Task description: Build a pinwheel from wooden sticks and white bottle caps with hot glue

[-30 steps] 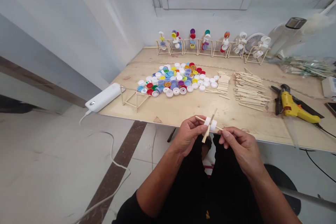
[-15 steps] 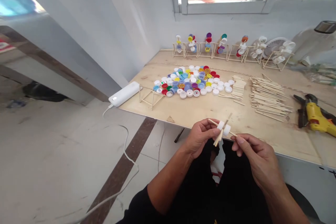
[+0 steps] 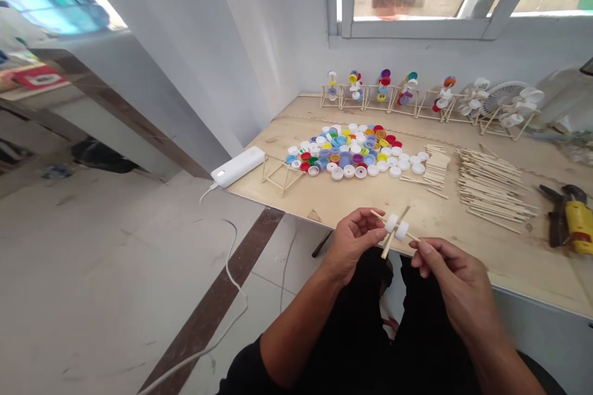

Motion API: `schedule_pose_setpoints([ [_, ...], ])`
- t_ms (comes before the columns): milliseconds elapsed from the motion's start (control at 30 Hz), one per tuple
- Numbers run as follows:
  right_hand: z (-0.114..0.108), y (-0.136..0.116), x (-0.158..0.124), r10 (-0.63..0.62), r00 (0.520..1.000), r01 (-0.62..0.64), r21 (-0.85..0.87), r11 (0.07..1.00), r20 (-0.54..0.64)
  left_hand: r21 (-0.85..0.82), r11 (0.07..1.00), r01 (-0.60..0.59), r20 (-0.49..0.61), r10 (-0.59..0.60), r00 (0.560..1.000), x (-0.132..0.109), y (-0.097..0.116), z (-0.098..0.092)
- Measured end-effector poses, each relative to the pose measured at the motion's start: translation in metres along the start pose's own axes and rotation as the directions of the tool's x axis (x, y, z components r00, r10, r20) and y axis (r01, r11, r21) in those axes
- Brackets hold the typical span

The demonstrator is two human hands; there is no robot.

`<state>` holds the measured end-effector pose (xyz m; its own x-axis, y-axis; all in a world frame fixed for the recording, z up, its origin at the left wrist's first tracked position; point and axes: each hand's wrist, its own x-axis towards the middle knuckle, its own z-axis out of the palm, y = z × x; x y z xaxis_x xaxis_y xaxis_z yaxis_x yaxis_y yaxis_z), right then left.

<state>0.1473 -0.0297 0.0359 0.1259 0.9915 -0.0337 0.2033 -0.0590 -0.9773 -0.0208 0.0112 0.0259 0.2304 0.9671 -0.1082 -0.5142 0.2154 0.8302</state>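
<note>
Between my hands, just over the table's front edge, is a small wheel hub (image 3: 401,230) made of two white bottle caps on a thin wooden stick, with other sticks crossing between the caps. My left hand (image 3: 356,239) pinches the left end of the axle stick beside one cap. The right end of that stick sits between the thumb and fingers of my right hand (image 3: 445,265). Beyond them lies a pile of coloured bottle caps (image 3: 345,159). To its right are a small stack of short sticks (image 3: 436,166) and a larger heap of longer sticks (image 3: 491,188).
Finished cap wheels on stick frames (image 3: 383,95) line the back of the wooden table (image 3: 259,188). A bare stick frame (image 3: 282,178) and a white power strip (image 3: 238,166) lie at the left. A yellow glue gun (image 3: 579,222) lies far right, near a small white fan (image 3: 503,99).
My view has turned a little left, so the table things appear further right. The hub has rotated slightly between my hands, and both hands keep their hold on the stick.
</note>
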Motion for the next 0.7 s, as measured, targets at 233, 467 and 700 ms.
schedule_pose_setpoints([
  [233, 0.0078, -0.0038, 0.0029, 0.003, 1.0, -0.003, 0.016, 1.0, 0.014, 0.017, 1.0, -0.024, -0.024, 0.024, 0.999, -0.0023, 0.0028, -0.0055],
  [467, 0.0091, -0.0043, 0.0032, 0.019, 0.999, -0.019, 0.01, 1.0, 0.028, 0.033, 0.999, -0.016, -0.03, 0.017, 0.999, -0.0001, 0.0051, -0.0083],
  [700, 0.0114, -0.0024, 0.0046, 0.019, 0.999, -0.019, 0.001, 1.0, 0.044, 0.072, 0.997, 0.032, 0.003, -0.033, 0.999, 0.0029, 0.005, -0.0098],
])
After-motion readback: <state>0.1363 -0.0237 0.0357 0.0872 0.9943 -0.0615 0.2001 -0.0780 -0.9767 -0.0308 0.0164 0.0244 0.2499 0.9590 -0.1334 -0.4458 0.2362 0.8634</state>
